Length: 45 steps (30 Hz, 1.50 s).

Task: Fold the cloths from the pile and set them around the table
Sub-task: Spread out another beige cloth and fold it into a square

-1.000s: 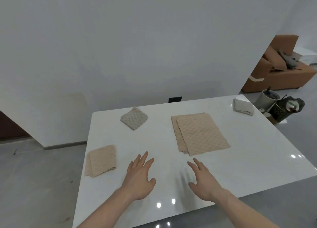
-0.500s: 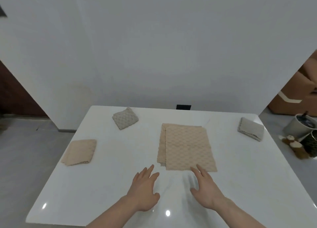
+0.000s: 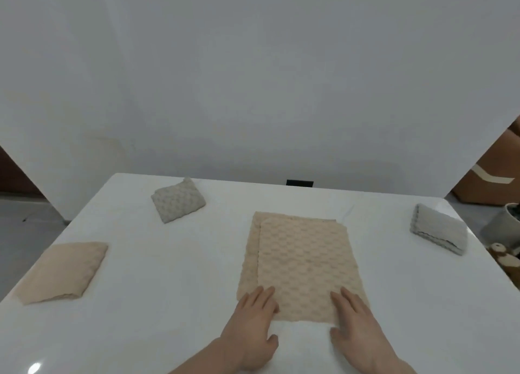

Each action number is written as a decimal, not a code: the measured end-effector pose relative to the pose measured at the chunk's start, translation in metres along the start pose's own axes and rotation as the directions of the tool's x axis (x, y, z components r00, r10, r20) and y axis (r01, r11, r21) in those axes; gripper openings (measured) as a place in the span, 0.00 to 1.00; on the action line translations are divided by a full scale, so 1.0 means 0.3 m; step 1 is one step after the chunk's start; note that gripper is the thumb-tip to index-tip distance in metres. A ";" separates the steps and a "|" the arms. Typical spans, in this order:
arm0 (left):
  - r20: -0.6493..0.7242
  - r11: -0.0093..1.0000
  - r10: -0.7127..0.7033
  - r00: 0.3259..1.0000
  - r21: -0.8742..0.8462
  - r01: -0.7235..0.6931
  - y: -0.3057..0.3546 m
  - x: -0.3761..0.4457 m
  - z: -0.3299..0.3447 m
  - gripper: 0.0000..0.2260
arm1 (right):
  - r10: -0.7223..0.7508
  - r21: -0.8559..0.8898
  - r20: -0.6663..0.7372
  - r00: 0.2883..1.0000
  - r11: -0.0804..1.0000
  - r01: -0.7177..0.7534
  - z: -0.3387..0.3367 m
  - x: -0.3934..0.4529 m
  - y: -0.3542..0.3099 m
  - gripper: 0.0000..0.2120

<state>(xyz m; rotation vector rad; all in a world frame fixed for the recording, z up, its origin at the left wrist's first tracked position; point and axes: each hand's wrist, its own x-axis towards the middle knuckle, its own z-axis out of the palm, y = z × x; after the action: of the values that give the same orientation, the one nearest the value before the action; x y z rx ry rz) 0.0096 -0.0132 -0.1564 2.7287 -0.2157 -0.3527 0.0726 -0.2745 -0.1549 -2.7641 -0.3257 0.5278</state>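
We have both hands flat on the near edge of the pile [image 3: 302, 264], low in the centre of the frame: left hand [image 3: 250, 326] at its left corner, right hand [image 3: 357, 324] at its right, fingers straight and close together, gripping nothing. We judge they rest there to take up the top cloth. Folded cloths sit apart around the table [image 3: 174, 275]: a beige one [image 3: 60, 271] at left, a grey one [image 3: 177, 200] upper left, a pale one [image 3: 439, 229] at right. Nothing blocks the pile.
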 end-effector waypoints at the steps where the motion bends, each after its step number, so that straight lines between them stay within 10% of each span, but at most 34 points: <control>1: -0.069 1.000 0.026 0.997 -0.010 -0.027 -0.021 0.011 0.058 0.23 | -0.021 0.002 -0.060 0.998 1.000 0.021 0.052 0.024 0.025 0.37; 5: -0.395 0.993 0.109 0.912 0.001 -0.118 -0.063 0.015 0.232 0.12 | -0.086 0.046 -0.391 0.916 0.993 0.113 0.213 0.048 0.089 0.29; 9: -0.443 0.992 0.117 0.889 0.020 -0.121 -0.068 0.005 0.254 0.06 | -0.107 0.020 -0.517 0.850 0.990 0.137 0.242 0.059 0.114 0.26; 45: -0.698 0.997 0.073 0.712 0.050 -0.053 -0.031 -0.065 0.287 0.25 | -0.054 0.031 -0.751 0.659 0.993 0.116 0.290 0.008 0.128 0.09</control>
<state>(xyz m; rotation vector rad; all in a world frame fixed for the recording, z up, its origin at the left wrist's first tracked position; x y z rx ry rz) -0.0317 -0.0308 -0.2330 2.6489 -0.0953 0.7229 0.0470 -0.2874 -0.2455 -2.5883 -0.2156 -0.6355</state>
